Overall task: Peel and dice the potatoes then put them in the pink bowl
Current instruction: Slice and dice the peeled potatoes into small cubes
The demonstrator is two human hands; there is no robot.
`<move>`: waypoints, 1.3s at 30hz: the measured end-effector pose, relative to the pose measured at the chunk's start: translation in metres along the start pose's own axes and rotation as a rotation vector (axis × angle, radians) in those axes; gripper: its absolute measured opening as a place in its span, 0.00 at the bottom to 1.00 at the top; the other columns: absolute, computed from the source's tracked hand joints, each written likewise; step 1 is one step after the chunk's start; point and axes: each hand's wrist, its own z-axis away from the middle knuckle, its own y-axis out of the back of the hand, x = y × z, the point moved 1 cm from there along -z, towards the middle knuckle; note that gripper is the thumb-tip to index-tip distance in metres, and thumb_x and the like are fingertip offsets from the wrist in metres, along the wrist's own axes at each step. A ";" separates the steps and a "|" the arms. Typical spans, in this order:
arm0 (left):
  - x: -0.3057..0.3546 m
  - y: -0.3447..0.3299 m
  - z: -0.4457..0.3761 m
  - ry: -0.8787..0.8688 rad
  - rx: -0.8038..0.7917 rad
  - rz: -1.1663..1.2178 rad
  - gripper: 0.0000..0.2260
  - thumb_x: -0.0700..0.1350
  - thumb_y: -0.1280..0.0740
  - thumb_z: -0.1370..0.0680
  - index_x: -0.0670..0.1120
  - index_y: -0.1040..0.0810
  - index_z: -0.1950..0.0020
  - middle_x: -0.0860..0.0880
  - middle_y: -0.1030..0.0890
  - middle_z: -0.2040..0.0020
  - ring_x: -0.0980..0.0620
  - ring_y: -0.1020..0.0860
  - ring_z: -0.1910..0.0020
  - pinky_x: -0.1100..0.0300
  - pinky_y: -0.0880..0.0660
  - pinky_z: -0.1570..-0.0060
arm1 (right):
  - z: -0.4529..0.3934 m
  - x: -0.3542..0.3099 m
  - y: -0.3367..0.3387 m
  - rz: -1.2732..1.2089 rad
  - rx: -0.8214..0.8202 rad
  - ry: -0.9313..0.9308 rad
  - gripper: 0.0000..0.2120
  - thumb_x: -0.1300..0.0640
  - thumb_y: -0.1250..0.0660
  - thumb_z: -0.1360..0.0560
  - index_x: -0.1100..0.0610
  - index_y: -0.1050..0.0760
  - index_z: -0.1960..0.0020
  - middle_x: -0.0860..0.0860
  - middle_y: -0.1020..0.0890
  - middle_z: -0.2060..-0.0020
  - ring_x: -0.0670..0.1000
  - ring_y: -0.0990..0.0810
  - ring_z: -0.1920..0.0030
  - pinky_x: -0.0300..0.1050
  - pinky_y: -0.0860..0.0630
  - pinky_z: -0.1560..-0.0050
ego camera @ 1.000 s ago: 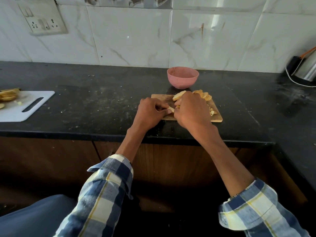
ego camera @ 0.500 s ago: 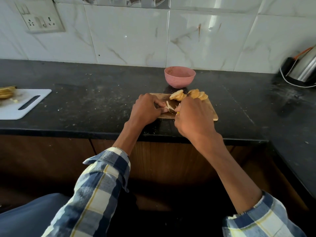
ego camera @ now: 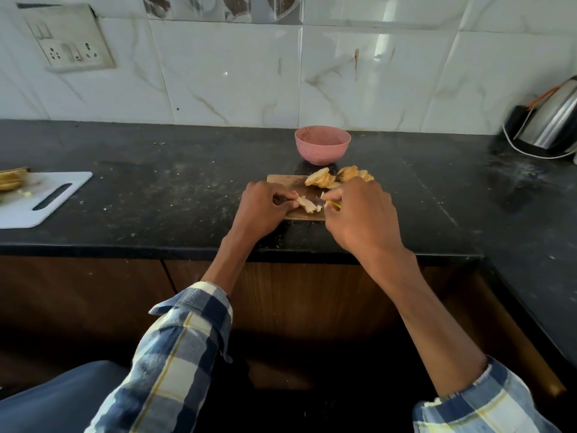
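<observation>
A small wooden cutting board lies on the black counter with a pile of potato slices at its far edge. My left hand pinches a few pale potato pieces down on the board. My right hand grips a knife with a yellow handle, mostly hidden by my fingers, its blade right beside those pieces. The pink bowl stands just behind the board and looks empty.
A white cutting board with more potato slices lies at the far left. A steel kettle with a white cord stands at the back right. The counter edge runs just under my wrists; the counter turns a corner on the right.
My right hand has shifted right and back off the pieces, so the cut potato pieces between my hands now show. My left hand stays on them. The camera tilted slightly.
</observation>
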 end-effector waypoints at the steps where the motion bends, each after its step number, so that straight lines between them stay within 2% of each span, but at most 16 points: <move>1: 0.001 0.000 0.000 0.001 0.001 -0.008 0.08 0.47 0.22 0.24 0.50 0.12 0.45 0.56 0.12 0.50 0.63 0.18 0.51 0.58 0.20 0.42 | -0.004 -0.002 -0.002 -0.009 0.014 -0.010 0.14 0.54 0.27 0.22 0.51 0.16 0.37 0.49 0.15 0.46 0.48 0.17 0.53 0.47 0.17 0.53; 3: 0.002 0.001 0.001 0.012 0.003 -0.010 0.08 0.47 0.21 0.25 0.51 0.11 0.46 0.57 0.12 0.52 0.63 0.18 0.55 0.58 0.20 0.46 | -0.012 -0.006 -0.008 0.001 0.019 -0.022 0.14 0.53 0.27 0.22 0.51 0.17 0.38 0.49 0.15 0.46 0.49 0.17 0.51 0.47 0.18 0.52; 7: 0.003 0.002 0.001 0.021 0.013 0.004 0.06 0.46 0.20 0.26 0.51 0.11 0.49 0.57 0.12 0.54 0.59 0.17 0.57 0.55 0.18 0.48 | -0.024 -0.015 -0.019 0.028 -0.019 -0.022 0.14 0.53 0.27 0.22 0.53 0.17 0.38 0.51 0.15 0.48 0.50 0.17 0.51 0.43 0.24 0.56; 15: 0.000 0.000 -0.001 0.024 0.007 0.031 0.04 0.43 0.21 0.25 0.49 0.11 0.51 0.55 0.12 0.54 0.59 0.16 0.58 0.56 0.18 0.48 | -0.033 -0.024 -0.032 0.061 -0.069 -0.019 0.17 0.53 0.27 0.22 0.56 0.20 0.35 0.55 0.17 0.44 0.55 0.17 0.46 0.49 0.20 0.49; 23: -0.001 -0.001 0.000 0.024 -0.007 0.030 0.03 0.45 0.22 0.25 0.51 0.11 0.51 0.58 0.13 0.54 0.56 0.16 0.60 0.53 0.17 0.54 | -0.023 -0.027 -0.015 0.135 -0.139 0.005 0.17 0.56 0.27 0.22 0.59 0.22 0.35 0.56 0.19 0.44 0.56 0.19 0.46 0.48 0.25 0.53; 32: -0.001 -0.003 0.000 0.029 -0.006 0.025 0.04 0.45 0.22 0.24 0.51 0.11 0.50 0.56 0.12 0.52 0.56 0.15 0.57 0.53 0.16 0.51 | -0.008 -0.018 -0.009 0.138 -0.097 0.000 0.14 0.56 0.27 0.22 0.58 0.21 0.38 0.55 0.17 0.47 0.55 0.18 0.48 0.48 0.22 0.53; 39: 0.001 0.000 0.000 0.000 0.006 0.008 0.04 0.45 0.22 0.25 0.50 0.11 0.51 0.56 0.12 0.51 0.60 0.16 0.54 0.57 0.18 0.47 | 0.001 0.000 -0.017 0.059 -0.037 0.004 0.12 0.52 0.27 0.23 0.51 0.16 0.41 0.49 0.16 0.53 0.49 0.19 0.53 0.48 0.18 0.52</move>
